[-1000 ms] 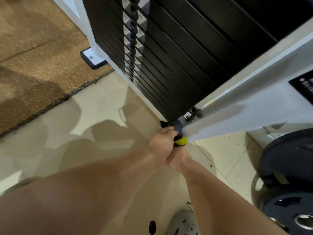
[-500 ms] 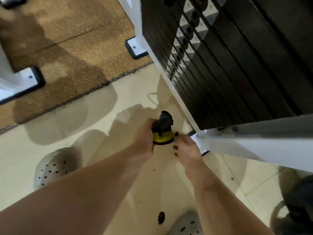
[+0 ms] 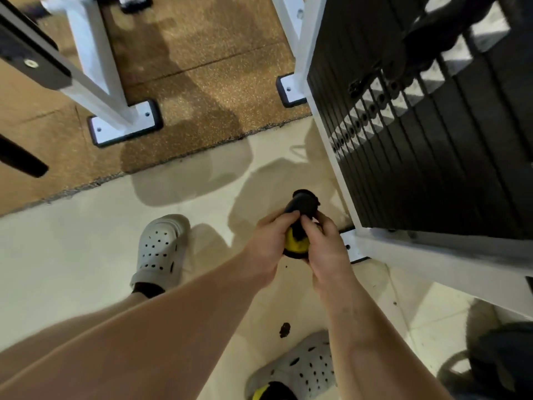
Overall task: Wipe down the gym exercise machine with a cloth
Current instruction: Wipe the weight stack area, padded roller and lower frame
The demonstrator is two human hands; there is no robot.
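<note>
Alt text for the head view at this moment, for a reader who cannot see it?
Both hands, left hand and right hand, hold a bunched black-and-yellow cloth above a pale tiled floor, beside the black weight stack of a white-framed gym machine. Grey perforated clogs show below, with a speckled brown mat beyond.

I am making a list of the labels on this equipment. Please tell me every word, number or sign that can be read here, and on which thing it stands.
No text can be read in this view.
White tabs on the weight stack: blurred, no numbers legible.
Black and yellow cloth held by the left hand and right hand: no marking seen.
Grey clogs: no brand visible.
</note>
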